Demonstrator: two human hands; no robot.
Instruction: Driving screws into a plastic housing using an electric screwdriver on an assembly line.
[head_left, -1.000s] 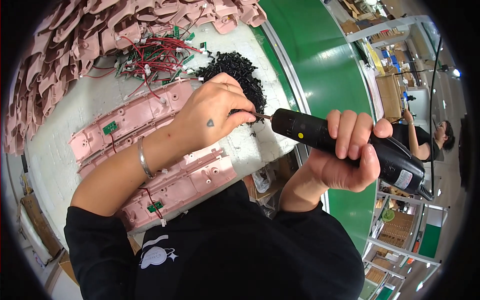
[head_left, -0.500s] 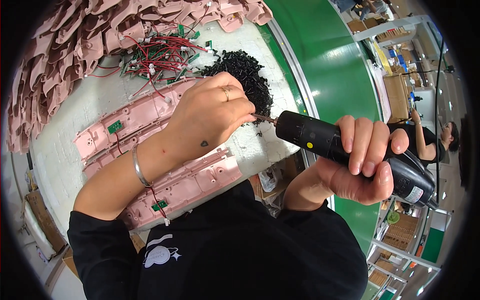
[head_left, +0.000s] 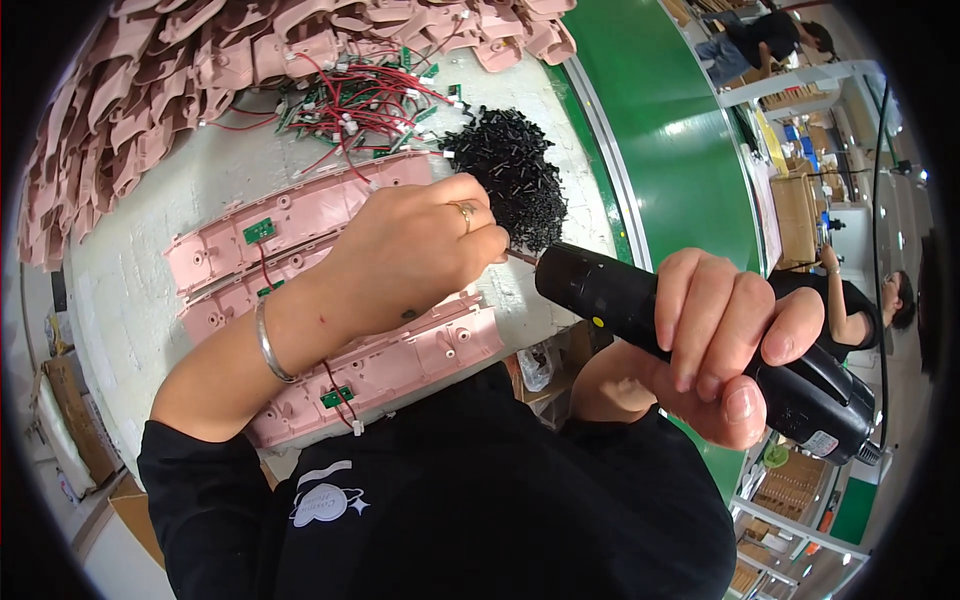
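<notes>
My right hand (head_left: 715, 345) is wrapped round a black electric screwdriver (head_left: 590, 283), held aslant with its bit towards the left. At the bit's tip, the fingers of my left hand (head_left: 425, 240) are pinched together; whatever they hold is too small and hidden to make out. Just beyond them lies a heap of small black screws (head_left: 520, 180). Under my left forearm rest several long pink plastic shells (head_left: 215, 240). One bears a small green circuit board (head_left: 258, 231) with a red wire, and the nearest shell carries another green board (head_left: 338, 397).
A tangle of red-wired circuit boards (head_left: 360, 100) lies at the back of the white work surface (head_left: 130, 260). Pink shells (head_left: 150, 90) are piled at the far left. A green conveyor belt (head_left: 650, 120) runs along the right. Other people (head_left: 850, 300) are further off.
The table's contents sit a little further right and lower in view. My right hand and the screwdriver have shifted slightly left and down, while the bit still meets my left fingertips.
</notes>
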